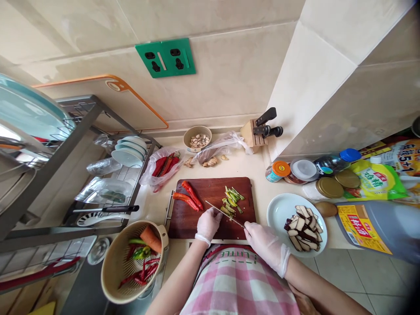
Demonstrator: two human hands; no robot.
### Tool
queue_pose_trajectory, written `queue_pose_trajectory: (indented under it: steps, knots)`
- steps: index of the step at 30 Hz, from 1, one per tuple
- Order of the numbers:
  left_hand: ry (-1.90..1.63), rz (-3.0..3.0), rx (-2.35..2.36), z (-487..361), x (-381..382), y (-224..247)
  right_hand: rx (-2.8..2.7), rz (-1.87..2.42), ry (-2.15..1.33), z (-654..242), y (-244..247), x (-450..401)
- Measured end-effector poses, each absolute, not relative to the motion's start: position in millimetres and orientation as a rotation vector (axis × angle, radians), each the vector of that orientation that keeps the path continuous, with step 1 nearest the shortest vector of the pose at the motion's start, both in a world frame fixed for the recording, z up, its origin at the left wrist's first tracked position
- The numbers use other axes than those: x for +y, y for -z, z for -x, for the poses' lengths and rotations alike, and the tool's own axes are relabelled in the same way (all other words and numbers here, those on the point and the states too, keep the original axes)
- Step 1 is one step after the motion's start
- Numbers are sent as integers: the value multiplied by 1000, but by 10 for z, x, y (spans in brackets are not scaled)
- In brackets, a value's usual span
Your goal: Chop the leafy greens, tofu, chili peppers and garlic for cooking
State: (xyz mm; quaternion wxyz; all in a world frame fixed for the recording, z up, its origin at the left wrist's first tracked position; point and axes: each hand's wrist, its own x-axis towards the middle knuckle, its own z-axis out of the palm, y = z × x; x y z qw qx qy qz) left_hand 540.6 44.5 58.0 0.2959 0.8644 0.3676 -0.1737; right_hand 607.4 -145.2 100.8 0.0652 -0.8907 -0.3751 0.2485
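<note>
Presently, in the head view, gripping a knife (225, 214) with the right hand (264, 244) at the near right corner of the cutting board (186, 225), slanting it inward. Curling the left hand (209, 224) beside the knife by the near edge; cannot tell whether pinching anything. Showing chopped green pepper (232, 201) toward the right edge, two red peppers (185, 201) near the far left corner.

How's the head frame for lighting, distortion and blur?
Head view: soft light, no hard shadows around the red chillies on the wooden cutting board; wide-angle stretching toward the edges, plain on the yellow-labelled jug; right-hand corners darken and soften; left hand and right hand fairly sharp; knife seen nearly edge-on, a thin line.
</note>
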Motion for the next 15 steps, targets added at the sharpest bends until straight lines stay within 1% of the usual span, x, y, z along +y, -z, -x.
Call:
queue_pose_trajectory:
  steps: [4,8,12,15]
  knots:
    - [455,-2248,974,-5400,484,-620,-1041,2653,-810,-6088,-1141,-1471]
    - [331,-2302,901,-5418,563,-731,-858,2583,-910,-6123,-1299,-1515]
    - [313,-2395,649,-5558,576,-791,-755,2553,-899,-6166,-1272,-1596]
    - [392,-2456,659,-5668,529,-765,-742,2545,-861,-6170,-1199,-1646]
